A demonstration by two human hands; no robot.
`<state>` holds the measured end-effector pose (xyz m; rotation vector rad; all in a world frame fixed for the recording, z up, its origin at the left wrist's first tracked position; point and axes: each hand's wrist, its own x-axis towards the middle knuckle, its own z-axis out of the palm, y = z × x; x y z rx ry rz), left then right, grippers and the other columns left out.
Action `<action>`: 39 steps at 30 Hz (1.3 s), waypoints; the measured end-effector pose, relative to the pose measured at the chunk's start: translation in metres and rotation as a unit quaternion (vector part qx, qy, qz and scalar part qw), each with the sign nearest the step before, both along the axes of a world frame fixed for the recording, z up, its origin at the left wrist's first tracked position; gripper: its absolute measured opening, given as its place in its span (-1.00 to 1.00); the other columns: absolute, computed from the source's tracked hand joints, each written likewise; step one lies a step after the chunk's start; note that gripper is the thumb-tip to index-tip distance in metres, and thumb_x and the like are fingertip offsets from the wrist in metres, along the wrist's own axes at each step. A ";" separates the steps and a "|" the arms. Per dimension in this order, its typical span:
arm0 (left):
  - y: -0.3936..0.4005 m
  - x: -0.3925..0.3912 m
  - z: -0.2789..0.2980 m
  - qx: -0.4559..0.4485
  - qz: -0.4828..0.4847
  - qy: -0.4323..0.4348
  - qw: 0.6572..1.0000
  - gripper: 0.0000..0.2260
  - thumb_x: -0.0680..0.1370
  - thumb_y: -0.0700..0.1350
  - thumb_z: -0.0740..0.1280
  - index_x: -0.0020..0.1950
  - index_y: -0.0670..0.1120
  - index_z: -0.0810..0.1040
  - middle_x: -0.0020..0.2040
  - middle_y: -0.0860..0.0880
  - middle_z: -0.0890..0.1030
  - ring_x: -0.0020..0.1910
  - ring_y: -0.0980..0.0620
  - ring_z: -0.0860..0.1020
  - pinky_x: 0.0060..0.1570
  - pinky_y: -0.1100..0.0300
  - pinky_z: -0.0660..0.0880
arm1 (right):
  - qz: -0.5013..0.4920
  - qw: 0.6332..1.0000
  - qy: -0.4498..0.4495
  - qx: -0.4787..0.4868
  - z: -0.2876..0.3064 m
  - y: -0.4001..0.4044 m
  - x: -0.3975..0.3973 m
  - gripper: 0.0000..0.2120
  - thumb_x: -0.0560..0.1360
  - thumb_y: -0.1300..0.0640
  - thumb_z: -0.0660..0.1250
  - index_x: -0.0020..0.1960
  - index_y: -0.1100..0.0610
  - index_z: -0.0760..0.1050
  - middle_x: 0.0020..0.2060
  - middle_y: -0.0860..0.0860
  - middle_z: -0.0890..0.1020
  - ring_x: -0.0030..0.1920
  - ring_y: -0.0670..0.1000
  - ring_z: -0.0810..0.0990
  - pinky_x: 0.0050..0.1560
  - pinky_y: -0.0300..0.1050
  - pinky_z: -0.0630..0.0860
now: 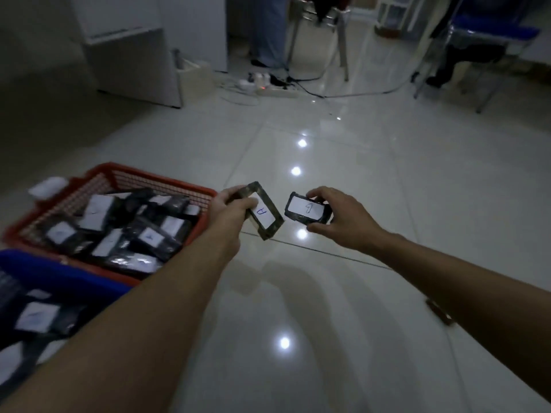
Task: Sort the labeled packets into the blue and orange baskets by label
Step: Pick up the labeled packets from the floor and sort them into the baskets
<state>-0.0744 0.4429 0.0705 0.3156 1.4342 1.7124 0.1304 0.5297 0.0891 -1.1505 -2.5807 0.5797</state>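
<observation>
My left hand [228, 208] grips a dark packet [265, 214] whose white label reads "A", held above the floor just right of the orange basket [167, 183]. Close beside it, my right hand [337, 214] pinches a second dark packet [307, 208] labelled "1". The two packets are held a small gap apart. The orange basket holds several dark packets with white labels. The blue basket [59, 274] sits nearer to me at the lower left, also with several labelled packets, partly hidden by my left forearm.
Glossy white floor tiles spread ahead and to the right. A power strip with cables [274, 89] lies farther back. Chair legs [343, 52], a seated person's legs [268, 34] and a white cabinet [134, 55] stand at the far side. A small dark object [439, 311] lies under my right forearm.
</observation>
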 end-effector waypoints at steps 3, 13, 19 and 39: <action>-0.024 -0.038 0.011 0.008 0.118 -0.025 0.993 -0.63 0.44 -0.41 0.38 0.19 -0.12 0.51 0.10 -0.19 0.62 -0.01 -0.11 0.63 -0.11 0.14 0.61 | 0.041 0.999 -0.033 0.008 0.018 -0.007 -0.072 -0.44 0.40 0.07 0.54 0.34 0.02 0.42 0.17 0.00 0.57 0.02 -0.04 0.52 -0.02 -0.20 0.42; -0.160 -0.169 0.017 -0.104 0.137 0.150 0.974 -0.79 0.42 -0.27 0.47 0.02 -0.11 0.61 -0.11 -0.08 0.67 -0.16 0.00 0.65 -0.16 0.19 0.63 | 0.163 0.985 0.058 -0.016 0.003 -0.075 -0.232 -0.49 0.34 0.05 0.58 0.23 0.02 0.49 0.02 -0.06 0.63 -0.10 -0.07 0.61 -0.09 -0.16 0.52; -0.257 -0.207 0.016 -0.209 0.095 0.187 0.955 -0.82 0.39 -0.33 0.48 -0.08 -0.11 0.63 -0.06 -0.19 0.68 -0.11 -0.11 0.68 -0.06 0.03 0.63 | 0.281 0.959 0.020 -0.028 -0.008 -0.129 -0.291 -0.43 0.37 -0.02 0.57 0.31 0.02 0.45 0.14 -0.06 0.62 0.03 -0.10 0.60 0.06 -0.18 0.55; -0.246 -0.230 0.018 -0.175 0.242 0.181 0.937 -0.75 0.45 -0.24 0.45 0.08 -0.10 0.52 0.06 -0.09 0.60 -0.01 -0.04 0.64 -0.03 0.05 0.63 | 0.411 0.894 -0.135 0.112 -0.074 -0.188 -0.255 -0.53 0.32 -0.41 0.39 -0.04 -0.12 0.34 -0.01 -0.20 0.57 0.08 -0.05 0.33 0.06 -0.07 0.23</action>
